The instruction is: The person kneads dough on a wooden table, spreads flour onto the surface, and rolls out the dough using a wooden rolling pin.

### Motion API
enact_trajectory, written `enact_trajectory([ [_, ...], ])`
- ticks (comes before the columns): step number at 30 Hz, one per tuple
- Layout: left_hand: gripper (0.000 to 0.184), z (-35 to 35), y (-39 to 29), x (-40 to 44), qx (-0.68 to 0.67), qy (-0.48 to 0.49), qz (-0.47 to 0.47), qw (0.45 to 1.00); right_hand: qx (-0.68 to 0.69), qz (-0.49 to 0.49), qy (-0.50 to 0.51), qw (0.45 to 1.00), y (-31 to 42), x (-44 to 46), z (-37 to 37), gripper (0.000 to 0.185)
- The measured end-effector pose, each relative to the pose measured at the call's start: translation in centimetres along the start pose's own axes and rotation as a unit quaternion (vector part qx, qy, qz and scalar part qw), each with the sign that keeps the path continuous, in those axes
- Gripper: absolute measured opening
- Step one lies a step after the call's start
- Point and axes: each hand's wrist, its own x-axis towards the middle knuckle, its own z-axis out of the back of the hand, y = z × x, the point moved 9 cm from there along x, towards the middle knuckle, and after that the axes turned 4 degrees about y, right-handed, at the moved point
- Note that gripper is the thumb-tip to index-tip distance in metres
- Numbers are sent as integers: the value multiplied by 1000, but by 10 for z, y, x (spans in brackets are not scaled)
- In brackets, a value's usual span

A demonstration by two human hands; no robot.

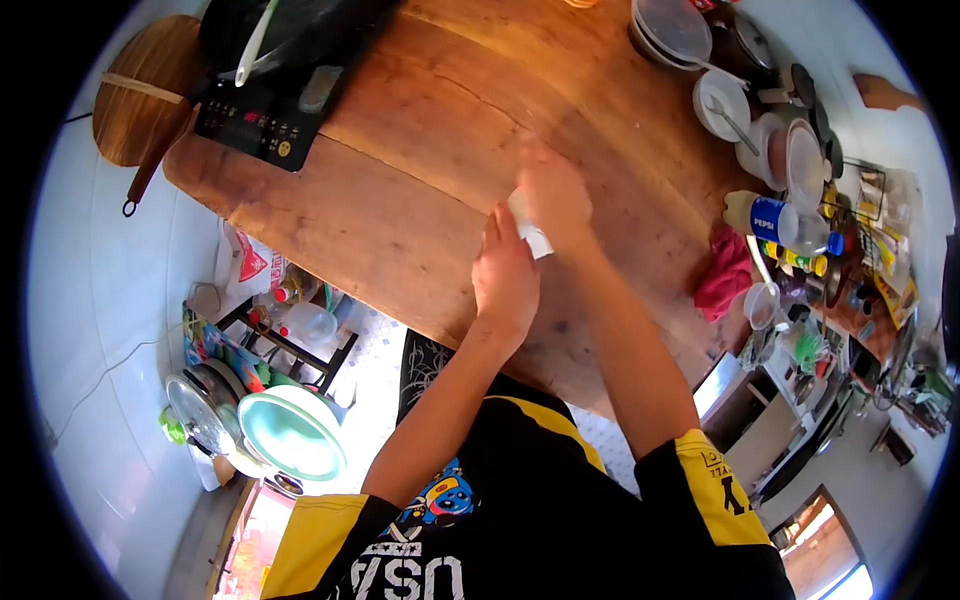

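Note:
Over the wooden table (400, 190), my two hands are close together. Between them is a small white, paper-like piece (537, 242); its exact kind is not clear. My left hand (507, 275) has its fingers closed along the left side of the piece. My right hand (557, 200) is against the other side, a little farther forward. Motion smears its fingers, so their grip cannot be made out.
An induction cooker (260, 130) bearing a dark pan (310, 35) stands at the far left, near a round wooden board (145, 90). To the right are a bowl with a spoon (715, 95), a Pepsi bottle (770, 217) and a red cloth (724, 275).

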Motion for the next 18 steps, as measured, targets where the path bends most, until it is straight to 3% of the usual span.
enact_trajectory([
  [2, 60, -11, 1, -4, -19, 51, 17, 998, -194, 77, -85, 974, 11, -1, -10, 46],
  [3, 68, -19, 2, -5, -37, 97, 34, 994, -194, 65, -89, 975, -8, 4, -14, 46],
  [5, 72, -30, 17, -20, -54, 77, -20, 995, -163, 298, -183, 923, -6, -5, -13, 35],
  [6, 73, -35, 32, -26, -124, 53, 1, 991, -166, 295, -184, 923, -13, 5, -11, 35],
  [7, 74, -32, 40, -25, -190, 27, 24, 981, -146, 384, -200, 890, -3, 3, -10, 32],
  [8, 68, -45, 53, -25, -407, -2, 99, 908, -121, 473, -211, 847, 8, 0, -14, 30],
  [9, 68, -44, 57, -10, -404, -15, 101, 909, -115, 483, -206, 843, 20, 14, -18, 30],
  [11, 61, -52, 62, 5, -337, 20, 147, 930, -176, 433, -170, 868, 25, 31, -21, 22],
  [13, 53, -54, 64, 13, -370, -35, 168, 913, -143, 436, -166, 873, 37, 29, -12, 28],
  [15, 46, -42, 72, 11, -340, -2, 138, 930, -154, 219, -91, 959, 15, 41, -15, 42],
  [16, 38, 1, 45, 14, -171, -9, 112, 979, -151, 218, -98, 959, 11, 37, -13, 42],
  [17, 38, 18, 41, 16, -171, -8, 105, 980, -166, 131, -59, 976, -13, 42, -18, 48],
  [18, 41, 21, 35, 23, -90, 63, 75, 991, -180, 46, -18, 982, -28, 40, -17, 55],
])
